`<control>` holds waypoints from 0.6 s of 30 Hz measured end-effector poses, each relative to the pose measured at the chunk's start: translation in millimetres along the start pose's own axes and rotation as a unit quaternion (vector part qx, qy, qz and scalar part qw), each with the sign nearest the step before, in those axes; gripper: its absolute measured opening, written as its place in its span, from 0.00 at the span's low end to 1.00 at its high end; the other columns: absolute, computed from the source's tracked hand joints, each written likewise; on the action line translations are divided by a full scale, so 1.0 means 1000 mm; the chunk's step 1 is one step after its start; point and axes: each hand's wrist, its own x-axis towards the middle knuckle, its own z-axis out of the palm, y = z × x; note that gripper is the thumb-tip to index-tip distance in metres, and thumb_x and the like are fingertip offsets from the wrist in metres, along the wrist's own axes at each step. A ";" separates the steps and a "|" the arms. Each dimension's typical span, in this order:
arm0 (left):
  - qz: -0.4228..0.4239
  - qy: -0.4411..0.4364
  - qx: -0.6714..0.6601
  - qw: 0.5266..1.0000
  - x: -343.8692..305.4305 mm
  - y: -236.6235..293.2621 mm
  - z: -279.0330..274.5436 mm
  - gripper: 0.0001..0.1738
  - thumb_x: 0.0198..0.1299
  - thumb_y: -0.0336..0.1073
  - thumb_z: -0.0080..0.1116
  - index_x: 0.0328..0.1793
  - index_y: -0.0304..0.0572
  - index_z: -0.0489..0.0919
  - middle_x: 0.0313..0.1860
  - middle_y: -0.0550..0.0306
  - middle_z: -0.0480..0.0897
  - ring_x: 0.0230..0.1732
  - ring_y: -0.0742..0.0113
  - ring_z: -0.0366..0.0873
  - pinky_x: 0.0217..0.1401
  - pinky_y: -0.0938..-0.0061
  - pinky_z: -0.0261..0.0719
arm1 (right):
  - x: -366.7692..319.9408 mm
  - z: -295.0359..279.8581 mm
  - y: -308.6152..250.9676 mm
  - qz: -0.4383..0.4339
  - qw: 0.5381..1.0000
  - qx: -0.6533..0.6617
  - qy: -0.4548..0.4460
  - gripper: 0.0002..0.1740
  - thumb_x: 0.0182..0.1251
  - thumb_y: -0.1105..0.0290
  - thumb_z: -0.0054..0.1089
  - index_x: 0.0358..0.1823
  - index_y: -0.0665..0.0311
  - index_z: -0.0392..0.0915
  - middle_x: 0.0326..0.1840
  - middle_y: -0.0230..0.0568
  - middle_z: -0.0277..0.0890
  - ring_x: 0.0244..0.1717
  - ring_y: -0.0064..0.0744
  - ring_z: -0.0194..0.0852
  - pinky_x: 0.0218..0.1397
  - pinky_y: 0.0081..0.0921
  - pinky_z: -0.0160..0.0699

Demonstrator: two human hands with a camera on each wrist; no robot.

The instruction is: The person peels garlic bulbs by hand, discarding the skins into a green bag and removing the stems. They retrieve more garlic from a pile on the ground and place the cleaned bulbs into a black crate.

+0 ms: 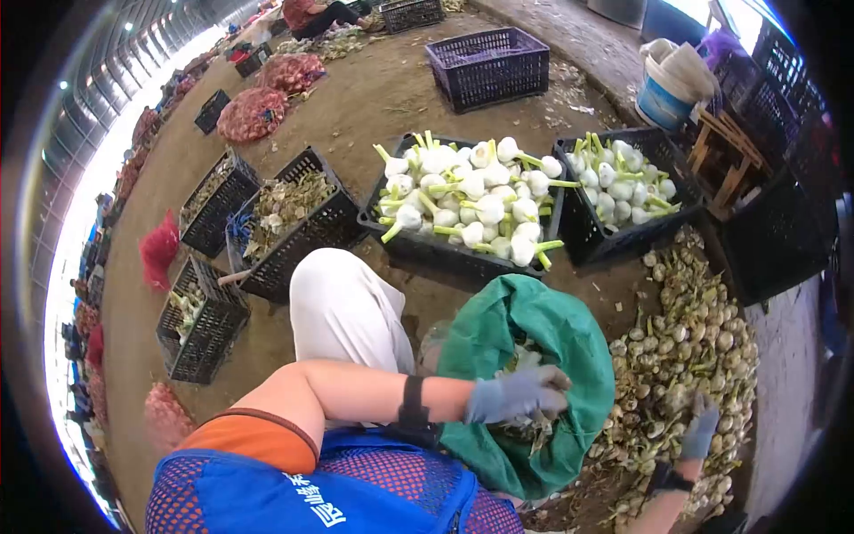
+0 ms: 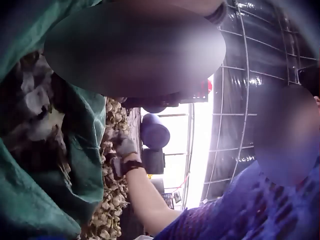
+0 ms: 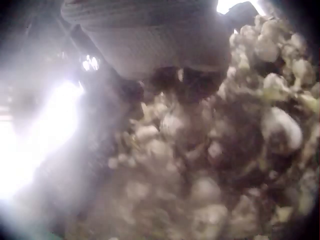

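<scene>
A green bag (image 1: 569, 334) stands open in front of me with garlic heads inside; the left wrist view shows its cloth (image 2: 80, 150) close up. My left hand (image 1: 520, 394), in a grey glove, reaches across the bag's mouth, its fingers curled on the far rim. My right hand (image 1: 700, 427), also gloved, rests with fingers spread on a big pile of loose garlic heads (image 1: 694, 347) at the right. It also shows in the left wrist view as the right hand (image 2: 122, 145) on that pile of garlic heads (image 2: 112, 200). In the right wrist view the glove (image 3: 150, 35) hovers over blurred garlic (image 3: 200, 165).
Two black crates of white garlic with green stems (image 1: 467, 200) (image 1: 623, 182) stand beyond the bag. Black crates of scraps (image 1: 289, 214) (image 1: 200, 320) lie at the left, a purple crate (image 1: 489, 64) further back. Red mesh sacks (image 1: 253, 114) line the dirt floor. A blue bucket (image 1: 667, 93) is at the right.
</scene>
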 end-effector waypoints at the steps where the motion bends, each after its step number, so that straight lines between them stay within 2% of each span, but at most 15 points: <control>1: 0.129 0.035 0.159 0.978 0.014 -0.025 0.004 0.45 0.58 0.48 0.67 0.75 0.30 0.59 0.60 0.44 0.74 0.63 0.56 0.73 0.67 0.65 0.71 | -0.013 -0.021 -0.064 -0.047 0.999 -0.024 -0.006 0.19 0.77 0.60 0.49 0.50 0.71 0.77 0.48 0.50 0.76 0.51 0.35 0.74 0.52 0.29 0.74; 3: 0.291 0.062 0.302 0.906 0.007 -0.031 0.017 0.49 0.55 0.47 0.69 0.76 0.32 0.57 0.63 0.41 0.72 0.66 0.52 0.70 0.71 0.64 0.65 | -0.030 -0.038 -0.205 0.113 0.970 0.180 -0.120 0.21 0.77 0.59 0.48 0.54 0.71 0.76 0.50 0.50 0.75 0.55 0.34 0.73 0.57 0.30 0.73; 4: 0.366 0.077 0.368 0.851 0.002 -0.032 0.022 0.51 0.53 0.46 0.70 0.77 0.32 0.56 0.65 0.40 0.71 0.68 0.50 0.69 0.73 0.63 0.63 | -0.042 -0.039 -0.256 0.226 0.898 0.311 -0.213 0.21 0.77 0.60 0.48 0.57 0.72 0.74 0.53 0.50 0.75 0.58 0.35 0.72 0.61 0.31 0.73; 5: 0.342 0.048 0.372 0.862 -0.006 -0.032 0.030 0.53 0.50 0.43 0.73 0.77 0.35 0.54 0.68 0.40 0.68 0.69 0.49 0.67 0.72 0.63 0.64 | -0.065 -0.022 -0.289 0.186 0.904 0.344 -0.172 0.18 0.78 0.60 0.46 0.50 0.69 0.76 0.45 0.41 0.76 0.46 0.26 0.72 0.46 0.24 0.70; 6: 0.312 0.031 0.321 0.893 -0.008 -0.034 0.030 0.53 0.49 0.42 0.73 0.77 0.36 0.54 0.69 0.40 0.67 0.70 0.48 0.66 0.73 0.62 0.64 | -0.082 -0.001 -0.309 0.143 0.906 0.375 -0.131 0.17 0.80 0.60 0.45 0.43 0.66 0.78 0.37 0.32 0.77 0.33 0.18 0.72 0.30 0.16 0.67; 8: 0.249 -0.005 0.214 0.945 -0.009 -0.036 0.027 0.53 0.49 0.42 0.74 0.78 0.37 0.54 0.71 0.40 0.64 0.72 0.46 0.63 0.73 0.60 0.64 | -0.108 0.030 -0.316 0.169 0.878 0.437 -0.096 0.17 0.80 0.60 0.44 0.47 0.67 0.76 0.40 0.34 0.76 0.38 0.22 0.74 0.38 0.18 0.74; 9: 0.251 0.006 0.199 0.947 -0.020 -0.026 0.021 0.52 0.49 0.39 0.73 0.77 0.36 0.55 0.71 0.40 0.63 0.73 0.46 0.61 0.73 0.59 0.64 | -0.119 0.044 -0.329 0.148 0.876 0.454 -0.068 0.17 0.81 0.61 0.43 0.49 0.68 0.75 0.44 0.35 0.76 0.42 0.24 0.74 0.44 0.21 0.76; 10: 0.295 0.020 0.245 0.923 -0.026 -0.023 0.016 0.52 0.49 0.38 0.73 0.77 0.36 0.55 0.71 0.40 0.63 0.72 0.46 0.62 0.73 0.59 0.64 | -0.128 0.058 -0.335 0.127 0.872 0.471 -0.043 0.17 0.81 0.62 0.41 0.52 0.68 0.74 0.47 0.36 0.75 0.46 0.26 0.75 0.50 0.24 0.78; 11: 0.336 0.035 0.289 0.896 -0.031 -0.023 0.011 0.51 0.49 0.37 0.72 0.77 0.36 0.56 0.70 0.40 0.64 0.71 0.46 0.63 0.73 0.60 0.64 | -0.132 0.072 -0.314 0.238 0.705 0.668 0.006 0.14 0.80 0.68 0.42 0.57 0.69 0.70 0.54 0.40 0.74 0.55 0.31 0.74 0.62 0.30 0.75; 12: 0.374 0.049 0.332 0.865 -0.035 -0.024 0.008 0.50 0.49 0.36 0.72 0.76 0.36 0.56 0.70 0.40 0.64 0.71 0.45 0.64 0.73 0.60 0.65 | -0.136 0.073 -0.315 0.151 0.729 0.660 -0.101 0.15 0.78 0.74 0.45 0.61 0.70 0.69 0.59 0.43 0.73 0.59 0.34 0.73 0.63 0.32 0.74; 13: 0.393 0.030 0.350 0.850 -0.035 -0.024 0.006 0.49 0.48 0.35 0.71 0.75 0.37 0.58 0.67 0.42 0.66 0.68 0.44 0.66 0.71 0.59 0.66 | -0.144 0.075 -0.316 0.082 0.848 0.514 -0.098 0.15 0.77 0.76 0.45 0.62 0.70 0.69 0.61 0.45 0.73 0.60 0.35 0.73 0.64 0.32 0.74; 14: 0.381 0.023 0.346 0.857 -0.038 -0.025 0.004 0.48 0.47 0.34 0.71 0.74 0.37 0.58 0.66 0.42 0.66 0.68 0.44 0.66 0.70 0.58 0.67 | -0.152 0.078 -0.319 0.008 0.933 0.348 -0.090 0.17 0.76 0.79 0.45 0.63 0.70 0.68 0.63 0.46 0.72 0.62 0.36 0.72 0.64 0.32 0.73; 16: 0.360 0.007 0.337 0.870 -0.046 -0.020 0.003 0.46 0.47 0.33 0.71 0.73 0.38 0.60 0.63 0.42 0.67 0.66 0.43 0.67 0.67 0.58 0.68 | -0.158 0.087 -0.316 -0.014 0.950 0.306 -0.057 0.18 0.75 0.77 0.47 0.64 0.71 0.68 0.64 0.46 0.71 0.62 0.36 0.72 0.65 0.33 0.73; 17: 0.375 0.021 0.339 0.863 -0.048 -0.020 0.002 0.45 0.46 0.32 0.71 0.72 0.38 0.60 0.62 0.42 0.68 0.65 0.43 0.68 0.66 0.58 0.69 | -0.160 0.093 -0.315 -0.026 0.957 0.285 -0.040 0.18 0.75 0.76 0.49 0.64 0.71 0.67 0.64 0.46 0.71 0.63 0.35 0.72 0.65 0.33 0.72; 18: 0.388 0.034 0.341 0.855 -0.049 -0.021 0.003 0.44 0.46 0.31 0.70 0.71 0.38 0.61 0.62 0.42 0.68 0.63 0.42 0.69 0.65 0.59 0.70 | -0.163 0.097 -0.316 -0.001 0.933 0.356 -0.057 0.19 0.75 0.76 0.49 0.65 0.71 0.67 0.65 0.45 0.71 0.63 0.35 0.71 0.66 0.33 0.71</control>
